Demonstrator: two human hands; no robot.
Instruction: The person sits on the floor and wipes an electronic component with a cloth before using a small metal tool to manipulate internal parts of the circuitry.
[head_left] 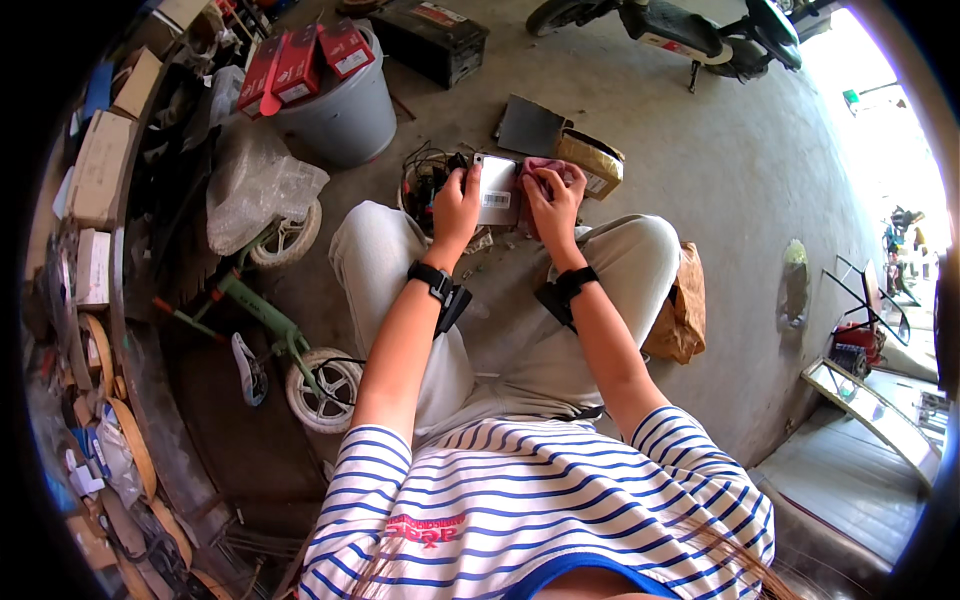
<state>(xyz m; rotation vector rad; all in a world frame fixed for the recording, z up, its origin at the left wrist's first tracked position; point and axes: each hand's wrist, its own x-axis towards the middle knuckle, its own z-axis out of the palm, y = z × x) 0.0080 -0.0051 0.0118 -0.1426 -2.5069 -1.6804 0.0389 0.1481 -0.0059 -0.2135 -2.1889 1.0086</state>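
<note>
Between my knees, my left hand [456, 208] grips the left edge of a flat silver-grey box-shaped device [497, 190] with a white label on its face. The thumb lies along that edge. My right hand [556, 203] is closed on a crumpled dark-pink cloth [540, 175], which is against or close to the device's right side. Whether the cloth touches the device is hard to see. Behind my left hand stands a basket [410, 185] holding dark cables, partly hidden by the hand and the device.
Beyond my hands lie a torn cardboard box [592, 160] and a dark flat panel [530, 126]. Left of me are a green child's bike [262, 305] and a grey bucket [345, 115] topped with red boxes [300, 66]. A brown paper bag [683, 310] sits by my right knee.
</note>
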